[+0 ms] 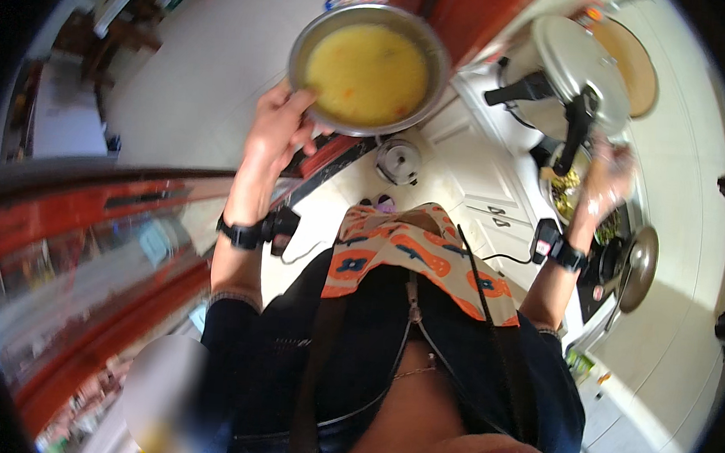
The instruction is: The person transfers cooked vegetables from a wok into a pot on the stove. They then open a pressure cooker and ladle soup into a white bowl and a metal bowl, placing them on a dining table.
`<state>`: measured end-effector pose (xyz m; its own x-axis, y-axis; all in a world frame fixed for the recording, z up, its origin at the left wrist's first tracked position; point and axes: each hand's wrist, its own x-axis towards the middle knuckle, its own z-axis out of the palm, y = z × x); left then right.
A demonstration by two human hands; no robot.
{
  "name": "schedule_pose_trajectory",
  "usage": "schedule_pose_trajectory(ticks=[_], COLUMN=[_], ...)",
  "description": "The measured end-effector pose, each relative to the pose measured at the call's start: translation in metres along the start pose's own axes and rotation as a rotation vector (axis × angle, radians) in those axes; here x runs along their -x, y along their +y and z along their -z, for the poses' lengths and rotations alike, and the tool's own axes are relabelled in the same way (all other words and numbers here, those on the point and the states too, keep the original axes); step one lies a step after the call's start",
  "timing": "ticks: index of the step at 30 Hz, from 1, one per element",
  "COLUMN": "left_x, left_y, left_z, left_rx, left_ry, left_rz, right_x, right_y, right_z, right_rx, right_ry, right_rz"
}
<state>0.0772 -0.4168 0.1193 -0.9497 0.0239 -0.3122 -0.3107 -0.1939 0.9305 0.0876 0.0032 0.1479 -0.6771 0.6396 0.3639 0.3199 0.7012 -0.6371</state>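
Note:
My left hand (282,124) grips the rim of a round stainless steel bowl (436,101), which is raised in front of me. Yellow soup or porridge (367,73) with small orange bits fills much of it. At the right, my right hand (608,175) is blurred and lies beside the black handle of a pressure cooker lid (571,65); whether its fingers hold anything cannot be made out. Under the lid stands the metal pressure cooker pot (522,59). Below that hand, a pan (548,196) holds yellow and brown food.
A lidded metal pot (398,161) sits on the floor ahead, near white cabinets (465,152). Another round lid (640,265) leans against the tiled wall at the right. A red-framed glass cabinet (93,200) stands at my left. Red wooden panels rise behind the bowl.

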Motion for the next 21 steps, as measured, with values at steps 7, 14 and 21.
schedule_pose_trajectory(ticks=[7,14,21], left_x=[-0.025,-0.085,-0.191], left_y=[-0.002,0.012,0.057], left_z=[-0.001,0.058,0.152], left_rx=[0.110,0.010,-0.080], left_ry=[0.069,0.137,0.115], left_rz=[0.000,-0.046,-0.020], right_x=[0.041,0.049,0.059], right_y=[-0.113,-0.162,-0.264], right_z=[-0.114,-0.254,-0.375], right_rx=[-0.659,-0.211,-1.005], right_ry=[-0.648,-0.342,-0.778], right_rz=[0.302,1.046,-0.206])
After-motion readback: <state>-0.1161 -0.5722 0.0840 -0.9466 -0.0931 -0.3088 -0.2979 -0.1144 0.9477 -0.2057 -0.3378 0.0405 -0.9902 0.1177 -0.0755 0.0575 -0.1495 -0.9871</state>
